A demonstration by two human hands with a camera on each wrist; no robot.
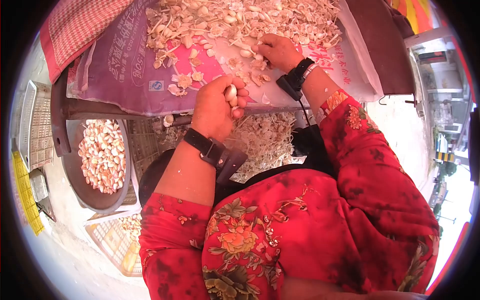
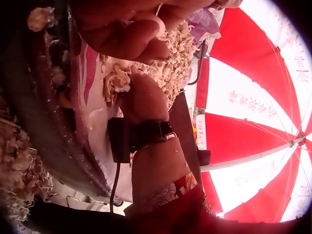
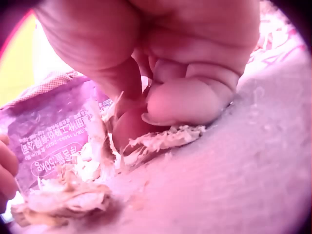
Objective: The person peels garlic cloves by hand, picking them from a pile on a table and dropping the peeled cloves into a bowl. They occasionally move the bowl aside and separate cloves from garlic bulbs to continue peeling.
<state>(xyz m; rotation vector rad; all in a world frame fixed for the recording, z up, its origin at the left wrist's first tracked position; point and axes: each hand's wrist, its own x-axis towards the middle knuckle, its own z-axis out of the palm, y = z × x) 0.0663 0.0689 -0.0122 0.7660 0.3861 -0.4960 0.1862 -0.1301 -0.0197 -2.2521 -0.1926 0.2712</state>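
Note:
The left hand (image 1: 218, 107) is curled round several garlic cloves (image 1: 230, 93) above the near edge of the purple and pink sack (image 1: 120, 82). On the sack, the right hand (image 1: 281, 52) is at the near side of the heap of cloves and skins (image 1: 240, 20). In the right wrist view the right hand (image 3: 175, 83) has thumb and fingers bent together at a piece of dry skin (image 3: 168, 138); whether a clove lies between them is hidden. The left wrist view shows the left hand (image 2: 126, 29) close up, with the right hand (image 2: 146, 95) beyond it.
A round basin (image 1: 75, 172) of cloves stands low at the left, above a plastic crate (image 1: 107, 245) with more cloves. Under the sack's edge lies a pile of skins and stalks (image 1: 260, 140). A checked cloth (image 1: 75, 30) covers the upper left; a red and white umbrella (image 2: 248, 87) stands beyond.

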